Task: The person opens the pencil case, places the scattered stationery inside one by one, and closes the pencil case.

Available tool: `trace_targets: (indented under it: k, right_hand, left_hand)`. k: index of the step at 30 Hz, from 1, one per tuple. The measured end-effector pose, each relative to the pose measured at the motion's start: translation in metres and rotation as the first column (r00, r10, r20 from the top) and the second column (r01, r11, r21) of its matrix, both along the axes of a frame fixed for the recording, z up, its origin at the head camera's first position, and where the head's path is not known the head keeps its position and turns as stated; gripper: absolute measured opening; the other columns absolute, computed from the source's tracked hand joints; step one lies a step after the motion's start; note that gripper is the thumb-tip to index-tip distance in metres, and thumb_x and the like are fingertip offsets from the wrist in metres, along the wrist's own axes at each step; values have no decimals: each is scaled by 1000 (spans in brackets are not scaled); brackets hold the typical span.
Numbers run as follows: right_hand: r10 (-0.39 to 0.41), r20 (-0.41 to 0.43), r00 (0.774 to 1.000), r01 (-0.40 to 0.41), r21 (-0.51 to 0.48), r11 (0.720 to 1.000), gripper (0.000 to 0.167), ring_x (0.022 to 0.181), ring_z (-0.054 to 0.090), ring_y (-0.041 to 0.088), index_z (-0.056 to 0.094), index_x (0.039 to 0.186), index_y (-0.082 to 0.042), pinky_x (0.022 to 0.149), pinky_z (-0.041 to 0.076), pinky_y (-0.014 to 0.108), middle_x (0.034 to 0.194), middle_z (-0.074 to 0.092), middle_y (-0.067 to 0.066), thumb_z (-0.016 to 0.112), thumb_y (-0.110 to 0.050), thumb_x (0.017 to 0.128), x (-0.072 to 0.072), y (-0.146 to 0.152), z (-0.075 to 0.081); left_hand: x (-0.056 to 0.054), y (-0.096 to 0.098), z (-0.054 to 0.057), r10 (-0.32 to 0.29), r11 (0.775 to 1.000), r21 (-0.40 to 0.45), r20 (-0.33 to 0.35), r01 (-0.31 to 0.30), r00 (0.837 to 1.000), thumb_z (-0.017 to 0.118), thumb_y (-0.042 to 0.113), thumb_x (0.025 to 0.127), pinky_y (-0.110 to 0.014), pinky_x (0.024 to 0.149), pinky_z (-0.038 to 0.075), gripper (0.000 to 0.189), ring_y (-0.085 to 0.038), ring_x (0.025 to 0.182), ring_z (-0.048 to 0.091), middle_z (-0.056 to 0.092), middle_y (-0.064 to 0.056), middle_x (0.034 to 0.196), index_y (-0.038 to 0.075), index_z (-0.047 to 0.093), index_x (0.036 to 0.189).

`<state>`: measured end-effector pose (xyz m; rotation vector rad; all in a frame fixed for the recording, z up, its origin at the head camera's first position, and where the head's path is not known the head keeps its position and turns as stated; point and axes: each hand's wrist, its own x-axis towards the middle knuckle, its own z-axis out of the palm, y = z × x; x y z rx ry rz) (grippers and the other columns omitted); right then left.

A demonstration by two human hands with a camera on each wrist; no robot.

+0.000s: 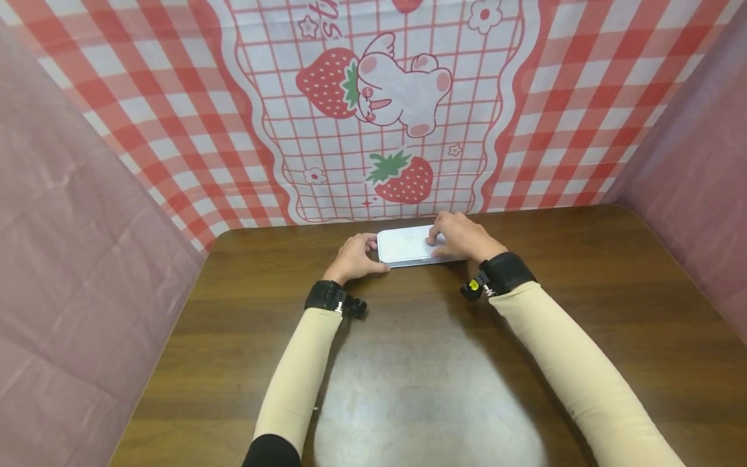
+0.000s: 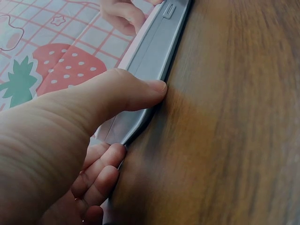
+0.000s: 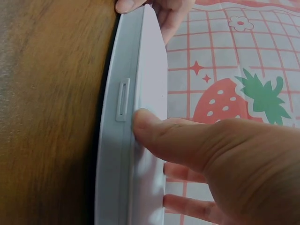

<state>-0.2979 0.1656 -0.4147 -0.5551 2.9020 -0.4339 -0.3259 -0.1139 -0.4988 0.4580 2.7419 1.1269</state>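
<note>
A flat, white case (image 1: 404, 244) with rounded corners lies on the table at its far side, its lid down. In the right wrist view, a small raised latch (image 3: 123, 100) shows on its front side. My left hand (image 1: 353, 257) grips the case's left end, thumb against the front side and fingers bent round the end. My right hand (image 1: 463, 237) holds the case from above toward its right end. That hand's thumb (image 3: 146, 123) presses the lid's front edge close beside the latch, while its other fingers reach over to the far edge. The case's right end is partly hidden under it.
The brown wooden table (image 1: 408, 363) stretches toward me. Right behind the case hangs a red and white checked cloth (image 1: 403, 130) with strawberry prints. Pink curtains (image 1: 76, 259) close off both sides. Each wrist wears a black strap with a small camera (image 1: 356, 307).
</note>
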Motion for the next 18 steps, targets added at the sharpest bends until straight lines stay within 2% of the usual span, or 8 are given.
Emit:
trace_targets:
  k: [7,9,13,16,18]
  right_hand:
    - [10,-35,999,-10,-18,1000,29,138,59,43,86,125,-11,110,55,72,145,67,16,88,-21,98,3,8,-8]
    - [22,-50,998,-23,-33,999,28,137,60,44,86,124,-10,108,56,72,143,68,17,88,-21,98,5,11,-9]
    - [39,-71,997,-44,-62,997,31,138,61,45,85,126,-10,109,56,71,144,70,18,89,-21,97,3,14,-9]
    - [41,-90,995,-48,-81,996,37,142,62,45,83,132,-10,113,55,71,148,70,20,88,-23,98,0,15,-8]
    - [32,-108,994,-43,-99,994,42,146,61,46,81,137,-10,117,52,72,152,69,21,87,-26,99,-1,18,-8]
  left_hand:
    - [0,3,-5,-15,1000,0,-6,15,1000,98,28,82,-52,121,50,89,-33,133,64,73,-13,138,-1,59,156]
    - [0,5,-6,-27,999,-26,-16,26,1000,98,30,82,-50,120,49,89,-31,132,64,73,-12,137,0,59,156]
    - [5,5,6,-53,994,-93,-41,49,998,95,32,84,-50,118,49,92,-32,133,59,68,-15,141,-1,55,159]
    - [7,2,17,-70,991,-115,-43,65,997,95,33,84,-52,120,48,102,-35,138,54,62,-20,148,-1,46,167]
    - [1,-4,11,-72,992,-105,-58,65,996,95,37,82,-52,122,48,110,-34,142,52,59,-19,152,3,40,172]
